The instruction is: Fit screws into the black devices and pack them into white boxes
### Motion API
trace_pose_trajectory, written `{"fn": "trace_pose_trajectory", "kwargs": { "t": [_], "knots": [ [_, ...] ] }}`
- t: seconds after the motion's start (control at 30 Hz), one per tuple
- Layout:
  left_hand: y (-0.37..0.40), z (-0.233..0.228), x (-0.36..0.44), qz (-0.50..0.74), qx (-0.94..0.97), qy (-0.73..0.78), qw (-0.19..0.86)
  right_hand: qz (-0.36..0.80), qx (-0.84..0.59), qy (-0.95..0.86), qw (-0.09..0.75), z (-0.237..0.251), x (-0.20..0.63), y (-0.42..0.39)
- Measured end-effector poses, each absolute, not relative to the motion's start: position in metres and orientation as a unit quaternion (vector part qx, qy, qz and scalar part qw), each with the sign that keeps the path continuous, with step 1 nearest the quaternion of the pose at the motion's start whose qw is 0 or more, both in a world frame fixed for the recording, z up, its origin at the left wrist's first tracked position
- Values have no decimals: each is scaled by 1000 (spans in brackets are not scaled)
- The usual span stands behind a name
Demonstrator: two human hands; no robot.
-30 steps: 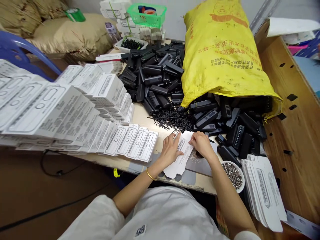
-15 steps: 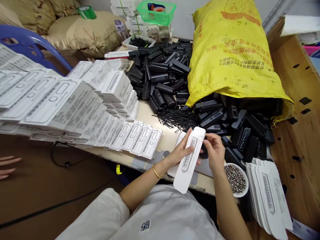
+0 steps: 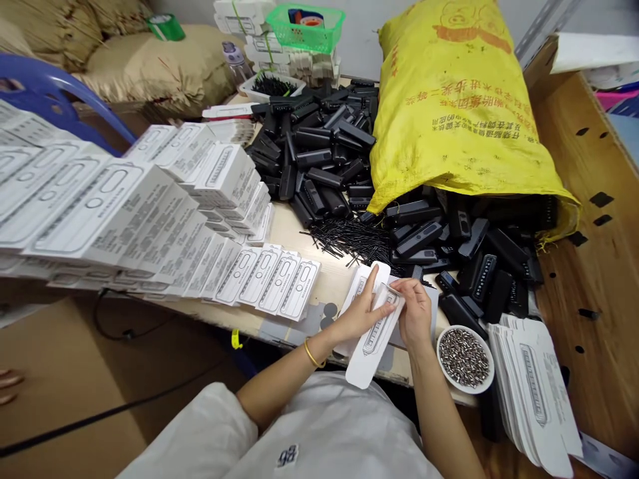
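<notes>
My left hand (image 3: 363,313) grips a white printed cardboard box (image 3: 373,346) near its upper part, thumb across the printed face. At the box's top end, the fingers of my right hand (image 3: 415,307) pinch the flap, which is bent over. The box is tilted, its lower end toward my body. Under and behind my hands another white printed piece (image 3: 353,293) lies on the table, partly covered. Close to my right forearm stands a white bowl (image 3: 439,356) full of small metal parts (image 3: 464,358). A stack of flat printed cartons (image 3: 534,386) sits to its right.
Finished-looking white boxes (image 3: 279,283) are piled along the left. Black plastic devices (image 3: 319,136) heap at the back and spill from a yellow sack (image 3: 449,100). Thin black strips (image 3: 349,239) lie ahead of my hands. A wooden panel (image 3: 584,266) borders the right.
My right hand has moved slightly left and down, folding the top flap of the box, which stood straight before. My left hand still holds the box. The hand at the far left has mostly left view.
</notes>
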State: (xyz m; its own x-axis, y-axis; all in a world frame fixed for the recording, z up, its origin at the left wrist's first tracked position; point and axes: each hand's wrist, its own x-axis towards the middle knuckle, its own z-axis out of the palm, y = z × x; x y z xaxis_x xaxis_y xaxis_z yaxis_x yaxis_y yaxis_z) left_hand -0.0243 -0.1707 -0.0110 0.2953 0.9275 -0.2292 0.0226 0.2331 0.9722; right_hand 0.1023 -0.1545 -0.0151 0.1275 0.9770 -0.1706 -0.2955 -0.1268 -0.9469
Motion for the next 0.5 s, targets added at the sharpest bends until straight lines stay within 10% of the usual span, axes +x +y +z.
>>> {"fn": "trace_pose_trajectory", "kwargs": {
  "t": [0.5],
  "knots": [
    [-164,-20,-43,369,529,523,557,552,-550,-320,538,-29,92,-158]
  ]
}}
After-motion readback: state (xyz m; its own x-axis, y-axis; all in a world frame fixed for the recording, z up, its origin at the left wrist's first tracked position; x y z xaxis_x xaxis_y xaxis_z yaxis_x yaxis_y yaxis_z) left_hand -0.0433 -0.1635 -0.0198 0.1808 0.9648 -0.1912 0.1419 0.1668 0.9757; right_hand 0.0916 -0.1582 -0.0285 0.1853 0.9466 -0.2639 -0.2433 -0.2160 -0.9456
